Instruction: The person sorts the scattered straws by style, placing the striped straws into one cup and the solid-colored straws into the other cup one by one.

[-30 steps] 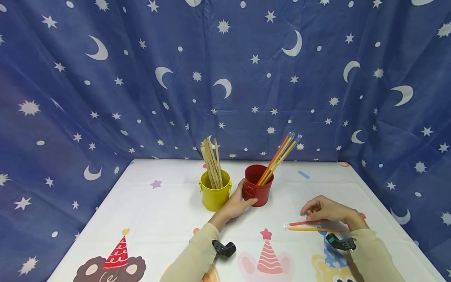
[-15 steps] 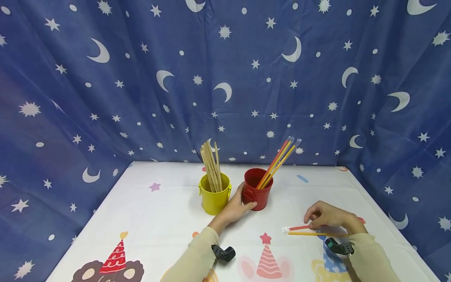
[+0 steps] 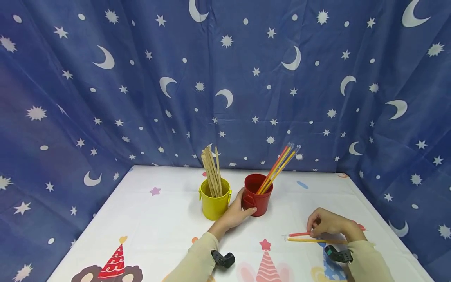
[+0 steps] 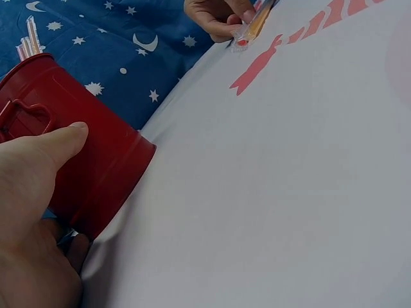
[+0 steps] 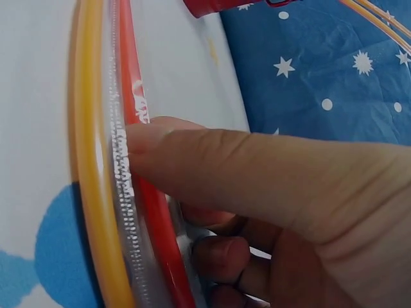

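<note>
My left hand (image 3: 232, 216) grips the side of a small red bucket (image 3: 258, 204), thumb across its front near the handle. Several red and orange wrapped drinking straws (image 3: 278, 168) lean to the right out of that bucket. On the white tabletop to the right, my right hand (image 3: 327, 224) pinches a red drinking straw (image 5: 157, 221) in a clear wrapper between thumb and fingers. An orange drinking straw (image 5: 93, 154) lies alongside it, nearer me. In the left wrist view, the left thumb (image 4: 64, 142) presses the bucket wall; the far side of the grip is partly hidden.
A yellow bucket (image 3: 215, 208) with several pale wooden sticks (image 3: 212, 172) stands just left of the red one, close to my left wrist. The white printed tablecloth (image 3: 169, 219) reaches back to a blue star-patterned curtain (image 3: 141, 98).
My right hand has come down onto the red straw and now pinches it. My left hand keeps its hold on the red bucket. The head view has tilted upward slightly.
</note>
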Tool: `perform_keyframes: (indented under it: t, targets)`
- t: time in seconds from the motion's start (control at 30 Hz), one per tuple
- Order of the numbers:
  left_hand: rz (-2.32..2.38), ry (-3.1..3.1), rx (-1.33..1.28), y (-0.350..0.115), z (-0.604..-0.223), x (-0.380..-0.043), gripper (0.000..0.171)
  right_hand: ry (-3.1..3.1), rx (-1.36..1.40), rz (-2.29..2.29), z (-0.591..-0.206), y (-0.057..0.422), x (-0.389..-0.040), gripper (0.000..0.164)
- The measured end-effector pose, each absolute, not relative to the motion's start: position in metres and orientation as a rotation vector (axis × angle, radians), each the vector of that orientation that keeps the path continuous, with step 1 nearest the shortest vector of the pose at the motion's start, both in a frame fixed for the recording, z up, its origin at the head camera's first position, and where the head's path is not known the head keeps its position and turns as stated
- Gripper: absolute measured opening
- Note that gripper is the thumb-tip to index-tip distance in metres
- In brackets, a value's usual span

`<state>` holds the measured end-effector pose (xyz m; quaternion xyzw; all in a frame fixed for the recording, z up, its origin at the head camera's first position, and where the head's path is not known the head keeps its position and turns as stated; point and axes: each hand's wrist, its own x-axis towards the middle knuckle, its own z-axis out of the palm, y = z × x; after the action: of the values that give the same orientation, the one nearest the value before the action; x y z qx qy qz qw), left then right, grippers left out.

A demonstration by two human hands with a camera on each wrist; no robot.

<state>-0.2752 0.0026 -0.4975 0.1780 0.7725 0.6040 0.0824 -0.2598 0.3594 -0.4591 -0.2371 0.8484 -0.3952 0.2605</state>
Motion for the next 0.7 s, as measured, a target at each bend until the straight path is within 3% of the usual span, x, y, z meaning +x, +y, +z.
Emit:
perform_keyframes:
  t: [0.7]
  targets:
    - [1.77,2.335,0.514,0.0029,-0.4989,-0.2758,0.086,2.356,-0.655,-1.026,-0.4522,0.3567,-0.2589,0.011]
